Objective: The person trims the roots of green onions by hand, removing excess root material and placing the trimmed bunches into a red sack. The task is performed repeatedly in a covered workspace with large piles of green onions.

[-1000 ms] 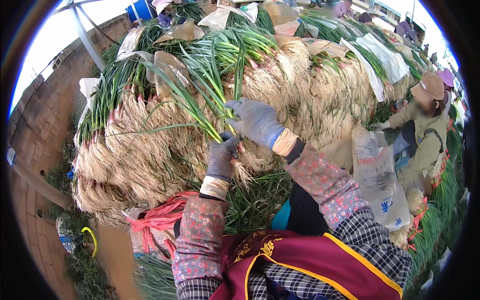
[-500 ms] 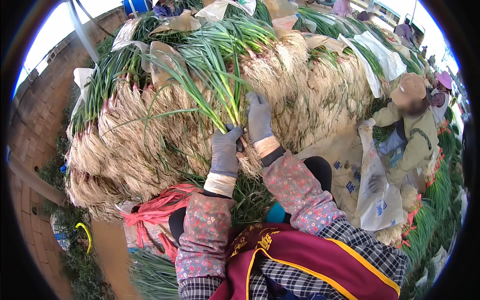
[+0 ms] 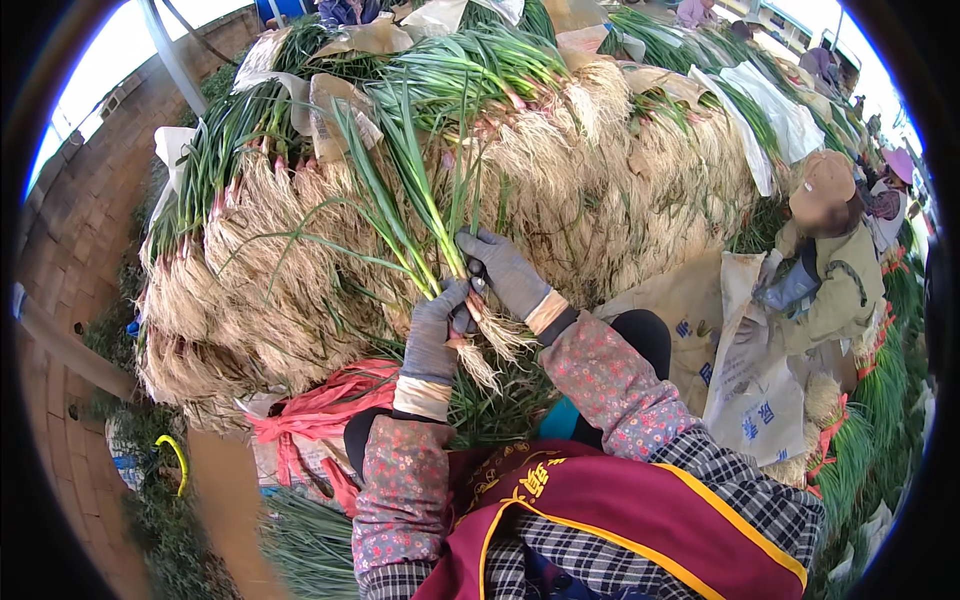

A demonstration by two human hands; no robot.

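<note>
Both gloved hands are in front of me, close together at the root ends of a few green garlic stalks (image 3: 432,222). Grey-gloved, my left hand (image 3: 434,332) is closed round the lower stems, with pale roots hanging out beside it. My right hand (image 3: 506,272), in a matching glove, pinches a stalk just above its reddish base; its fingertips are partly hidden. The long leaves lean up and to the left over a big heap of green garlic (image 3: 640,185), whose thick, straw-coloured roots face me.
Red plastic ties (image 3: 325,410) lie by my left knee, above loose greens (image 3: 315,550). On the right, another person (image 3: 830,250) in a brown cap handles a printed pale sack (image 3: 755,400). Tied bundles (image 3: 870,420) line the far right. A metal post (image 3: 75,345) slants at left.
My right hand has come down from beside the leaves onto the stalk bases, next to my left hand. The roots now spread apart below. The other person's sack has shifted.
</note>
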